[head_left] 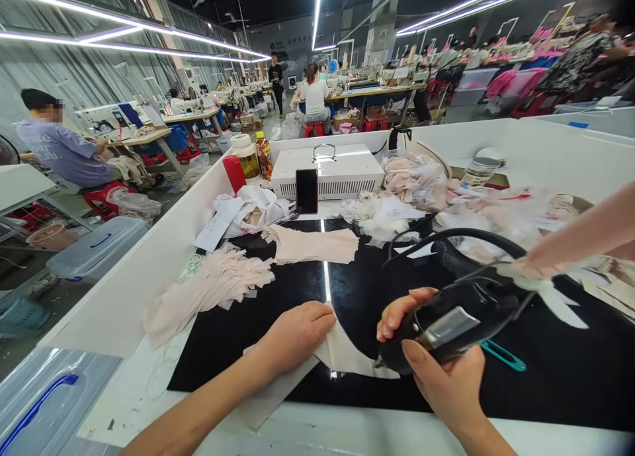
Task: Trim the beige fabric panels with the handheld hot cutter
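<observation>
My left hand is closed at the edge of a beige fabric piece, its fingertips pressed together on the cloth. The piece lies on a glossy black work surface, partly over a pale sheet. In my right hand is a black handheld tool with a metal plate on its side and a thick black cord. Its narrow tip points left and down, close to the fabric's right end; whether it touches cannot be told.
Beige fabric piles lie left, with another stack ahead. Behind are a phone and a white vented box. Bagged scraps stand right. Teal snips lie beside my right hand. A blurred long pinkish shape crosses above the cord.
</observation>
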The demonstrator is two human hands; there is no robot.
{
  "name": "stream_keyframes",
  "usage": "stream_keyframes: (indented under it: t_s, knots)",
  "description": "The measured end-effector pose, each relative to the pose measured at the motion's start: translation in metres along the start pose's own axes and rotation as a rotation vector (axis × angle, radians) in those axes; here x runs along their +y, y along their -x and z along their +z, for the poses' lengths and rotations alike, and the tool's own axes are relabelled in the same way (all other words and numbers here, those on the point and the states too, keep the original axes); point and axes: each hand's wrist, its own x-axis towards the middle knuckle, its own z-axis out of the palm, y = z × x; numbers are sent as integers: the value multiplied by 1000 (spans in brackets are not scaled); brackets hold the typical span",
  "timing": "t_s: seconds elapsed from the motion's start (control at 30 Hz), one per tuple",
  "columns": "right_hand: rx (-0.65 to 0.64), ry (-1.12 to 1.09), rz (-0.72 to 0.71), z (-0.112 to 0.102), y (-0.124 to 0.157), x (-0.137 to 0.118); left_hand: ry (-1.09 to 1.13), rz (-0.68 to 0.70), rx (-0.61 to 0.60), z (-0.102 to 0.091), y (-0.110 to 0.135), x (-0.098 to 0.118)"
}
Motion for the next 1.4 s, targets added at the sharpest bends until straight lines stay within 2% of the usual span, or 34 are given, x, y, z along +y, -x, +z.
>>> stream_keyframes:
  t_s: [0.43,0.6,0.73,0.9,1.2,1.4]
  knots:
    - [7,23,32,-6,1,-7,-17,-16,73,10,3,5]
    - [67,33,5,5,-14,-7,-2,-29,98,12,2,7]
    - [140,11,-16,20,-31,1,6,-16,116,16,3,6]
    - [130,-3,-62,30,-45,16,29,0,153,17,1,6]
    - [105,-18,-80,35,-53,30,117,-62,115,7,4,8]
    - [107,8,-62,35,-51,36,103,-55,81,9,7,5]
